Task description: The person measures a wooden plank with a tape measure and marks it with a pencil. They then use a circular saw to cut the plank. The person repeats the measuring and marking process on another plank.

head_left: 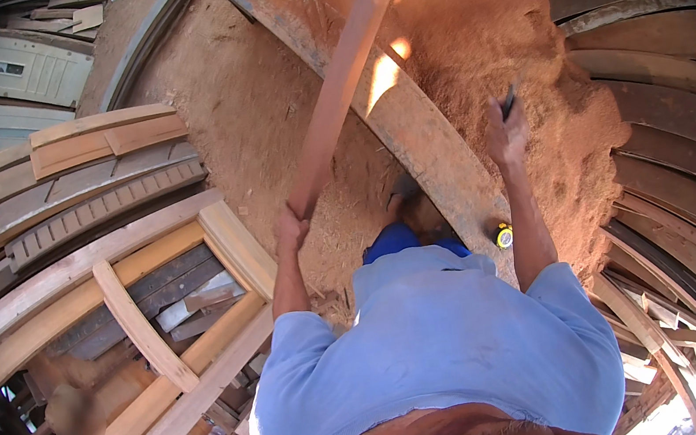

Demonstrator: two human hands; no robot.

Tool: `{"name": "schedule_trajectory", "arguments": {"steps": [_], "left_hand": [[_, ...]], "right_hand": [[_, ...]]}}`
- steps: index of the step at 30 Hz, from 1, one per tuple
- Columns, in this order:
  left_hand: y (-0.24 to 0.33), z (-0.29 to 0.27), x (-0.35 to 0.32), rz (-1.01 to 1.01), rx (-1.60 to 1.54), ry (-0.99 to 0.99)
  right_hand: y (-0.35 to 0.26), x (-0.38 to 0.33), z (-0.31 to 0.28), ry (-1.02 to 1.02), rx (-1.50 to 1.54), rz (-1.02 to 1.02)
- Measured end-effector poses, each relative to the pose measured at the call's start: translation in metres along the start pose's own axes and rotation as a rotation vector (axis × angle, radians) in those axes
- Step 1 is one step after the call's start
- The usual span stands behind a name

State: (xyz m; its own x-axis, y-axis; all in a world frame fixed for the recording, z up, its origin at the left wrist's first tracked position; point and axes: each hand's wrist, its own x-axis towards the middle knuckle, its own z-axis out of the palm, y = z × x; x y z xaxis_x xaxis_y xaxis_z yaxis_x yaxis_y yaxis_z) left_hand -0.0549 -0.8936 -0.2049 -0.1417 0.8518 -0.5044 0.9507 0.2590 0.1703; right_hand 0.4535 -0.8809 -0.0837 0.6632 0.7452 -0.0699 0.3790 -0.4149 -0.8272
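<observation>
My left hand [289, 229] is closed around the near end of a long reddish-brown wooden board [338, 85], which slants up and away to the right. My right hand [508, 137], out to the right over the sawdust, is closed on a short dark slim object [509, 99]; its exact kind is too small to make out. Below the board runs a wide, worn plank [420, 132], crossing the view diagonally toward my legs. Close to my right hip, a yellow and black tape measure [504, 236] shows against this plank.
A large heap of reddish sawdust [556, 179] lies to the right, bordered by stacked dark boards [671, 110]. On the left are a wooden frame [221, 235] with crossbars, piled timber [105, 198] and pale panels [24, 67]. Sunlight falls in bright patches on the plank.
</observation>
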Motion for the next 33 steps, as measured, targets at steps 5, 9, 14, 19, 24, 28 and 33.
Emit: {"name": "schedule_trajectory", "arguments": {"steps": [5,9,14,19,24,28,33], "left_hand": [[0.004,-0.058,0.075,0.008,0.318,0.054],[0.081,-0.088,0.115,0.479,0.2,0.364],[0.169,-0.088,0.187,0.512,0.304,0.102],[0.197,-0.102,0.213,0.703,0.387,0.053],[0.215,-0.104,0.237,0.938,0.541,0.074],[0.266,-0.098,0.214,0.96,0.64,0.008],[0.323,-0.071,0.159,1.158,0.782,-0.071]], "right_hand": [[-0.088,0.056,0.031,-0.204,-0.378,-0.233],[-0.078,0.116,0.069,-0.179,-0.696,-0.65],[-0.008,0.138,0.104,-0.309,-0.892,-0.821],[0.074,0.121,0.089,-0.32,-0.793,-0.857],[0.065,0.083,0.074,-0.427,-0.912,-0.482],[0.084,0.041,0.022,-0.443,-0.86,-0.326],[0.126,-0.043,-0.037,-0.366,-0.772,-0.104]]}}
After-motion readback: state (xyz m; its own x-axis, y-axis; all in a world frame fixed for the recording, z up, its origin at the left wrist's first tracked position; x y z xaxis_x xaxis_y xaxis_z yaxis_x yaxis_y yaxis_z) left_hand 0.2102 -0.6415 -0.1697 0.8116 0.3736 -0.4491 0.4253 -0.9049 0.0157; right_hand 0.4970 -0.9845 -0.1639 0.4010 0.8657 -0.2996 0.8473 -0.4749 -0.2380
